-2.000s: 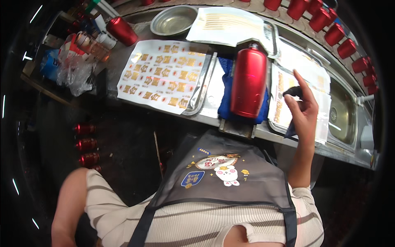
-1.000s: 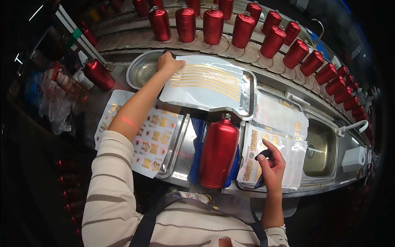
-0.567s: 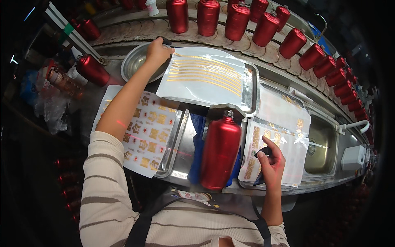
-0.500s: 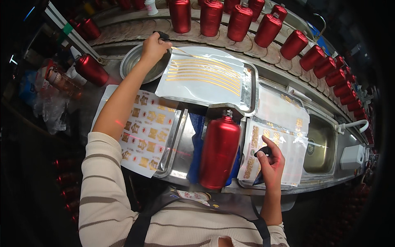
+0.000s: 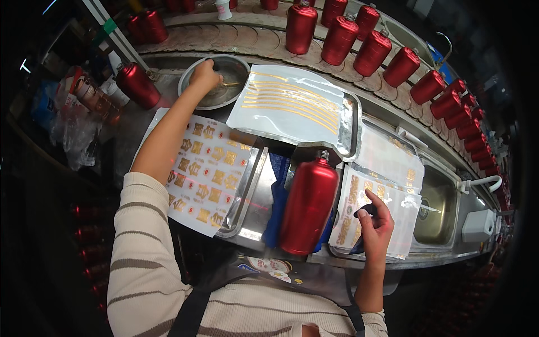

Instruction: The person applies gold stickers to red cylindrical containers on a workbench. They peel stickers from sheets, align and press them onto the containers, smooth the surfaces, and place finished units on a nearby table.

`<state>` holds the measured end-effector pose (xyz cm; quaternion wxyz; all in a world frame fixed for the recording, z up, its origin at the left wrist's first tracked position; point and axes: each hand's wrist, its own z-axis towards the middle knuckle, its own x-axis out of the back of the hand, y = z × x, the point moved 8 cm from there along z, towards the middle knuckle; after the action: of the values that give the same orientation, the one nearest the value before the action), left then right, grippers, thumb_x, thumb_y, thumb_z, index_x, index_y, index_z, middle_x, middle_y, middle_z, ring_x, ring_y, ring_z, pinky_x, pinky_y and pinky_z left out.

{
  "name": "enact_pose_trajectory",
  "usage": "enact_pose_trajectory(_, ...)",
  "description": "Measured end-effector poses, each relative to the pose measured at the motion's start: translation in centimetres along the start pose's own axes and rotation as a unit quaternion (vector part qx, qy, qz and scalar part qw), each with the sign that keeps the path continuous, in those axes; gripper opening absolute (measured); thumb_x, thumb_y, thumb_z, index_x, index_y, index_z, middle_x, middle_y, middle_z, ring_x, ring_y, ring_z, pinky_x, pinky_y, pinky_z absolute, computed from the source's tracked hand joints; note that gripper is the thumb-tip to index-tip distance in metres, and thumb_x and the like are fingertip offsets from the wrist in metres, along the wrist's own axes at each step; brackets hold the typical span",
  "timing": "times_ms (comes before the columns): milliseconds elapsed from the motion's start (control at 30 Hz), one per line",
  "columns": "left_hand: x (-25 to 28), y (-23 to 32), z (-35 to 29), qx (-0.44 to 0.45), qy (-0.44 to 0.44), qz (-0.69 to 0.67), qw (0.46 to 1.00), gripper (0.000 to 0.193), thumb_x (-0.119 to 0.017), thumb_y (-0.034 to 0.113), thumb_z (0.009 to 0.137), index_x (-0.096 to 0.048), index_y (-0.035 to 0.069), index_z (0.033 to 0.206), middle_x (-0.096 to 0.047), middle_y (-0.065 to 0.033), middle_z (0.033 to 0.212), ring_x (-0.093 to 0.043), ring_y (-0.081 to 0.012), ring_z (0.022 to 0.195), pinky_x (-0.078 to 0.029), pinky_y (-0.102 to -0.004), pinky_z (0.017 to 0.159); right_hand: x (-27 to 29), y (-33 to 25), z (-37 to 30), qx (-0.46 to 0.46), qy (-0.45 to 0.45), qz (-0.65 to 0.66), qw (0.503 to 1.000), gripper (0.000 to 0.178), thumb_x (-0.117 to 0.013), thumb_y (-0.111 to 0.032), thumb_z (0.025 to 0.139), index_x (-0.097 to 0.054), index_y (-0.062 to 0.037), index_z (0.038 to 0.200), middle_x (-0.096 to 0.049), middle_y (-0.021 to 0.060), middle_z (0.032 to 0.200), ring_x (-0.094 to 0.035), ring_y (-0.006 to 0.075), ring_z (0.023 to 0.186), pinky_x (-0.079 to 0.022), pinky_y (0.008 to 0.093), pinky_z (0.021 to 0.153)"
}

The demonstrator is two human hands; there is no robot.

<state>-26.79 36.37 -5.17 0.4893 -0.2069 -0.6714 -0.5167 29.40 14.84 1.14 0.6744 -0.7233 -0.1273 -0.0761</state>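
My left hand (image 5: 204, 75) is closed over a round metal bowl (image 5: 241, 63), with a thin gold decal strip (image 5: 230, 84) hanging from its fingers into the bowl. Something black shows at its fingertips. Just right of the bowl lies a white sheet of gold strips (image 5: 292, 121). A glossy red bottle (image 5: 310, 208) leans in front of me on a stand with blue cloth (image 5: 277, 210). My right hand (image 5: 377, 226) is curled above printed decal sheets (image 5: 401, 230), gripping a small dark flat tool (image 5: 357, 245), partly hidden by the thumb.
A sheet of gold and red decals (image 5: 208, 174) lies on a metal tray (image 5: 247, 191) at left. Red bottles (image 5: 339, 39) line a curved conveyor (image 5: 252, 42) behind. Another red bottle (image 5: 137, 85) stands far left. At right are a sink (image 5: 435, 205) and a white jug (image 5: 479, 219).
My left hand has moved from the strip sheet's corner down over the bowl, carrying the gold decal strip. My right hand has stayed near the decal sheets. The view has shifted slightly.
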Motion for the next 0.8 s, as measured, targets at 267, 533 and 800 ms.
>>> enact_pose_trajectory(267, 12.2, 18.7, -7.8, -0.267, -0.003, -0.174, 0.948, 0.028, -0.079, 0.009, 0.079, -0.054, -0.002, 0.083, -0.062, -0.0083, 0.069, -0.063, -0.0126, 0.066, -0.05, -0.03, 0.059, 0.0, -8.7, 6.0, 0.146, 0.0, -0.061, 0.987, 0.043, -0.064, -0.002, 0.088, -0.062, -0.0025, 0.131, -0.062, 0.0009, 0.099, -0.049, 0.0, 0.066, -0.039, 0.0158, 0.059)
enact_pose_trajectory(533, 16.9, 35.3, -21.0, -0.458, -0.093, -0.117, 0.876, 0.024, -0.076, 0.012, 0.089, -0.062, 0.0, 0.104, -0.065, -0.0034, 0.084, -0.063, -0.0096, 0.079, -0.052, -0.0264, 0.073, -7.7, -22.2, 12.6, 0.248, -0.211, 0.073, 0.943, 0.045, -0.066, -0.009, 0.083, -0.06, 0.0009, 0.126, -0.063, 0.0005, 0.082, -0.051, 0.002, 0.062, -0.041, 0.0175, 0.055)
enact_pose_trajectory(800, 14.1, 33.5, -28.6, -0.323, -0.217, -0.375, 0.842, 0.034, -0.074, 0.006, 0.09, -0.06, -0.004, 0.119, -0.07, -0.0069, 0.087, -0.065, -0.0093, 0.074, -0.051, -0.0216, 0.064, -0.6, -17.9, 5.3, 0.146, -0.271, 0.084, 0.948, 0.033, -0.072, -0.031, 0.092, -0.073, -0.0004, 0.102, -0.069, 0.0019, 0.081, -0.05, -0.0027, 0.053, -0.036, 0.0129, 0.045)
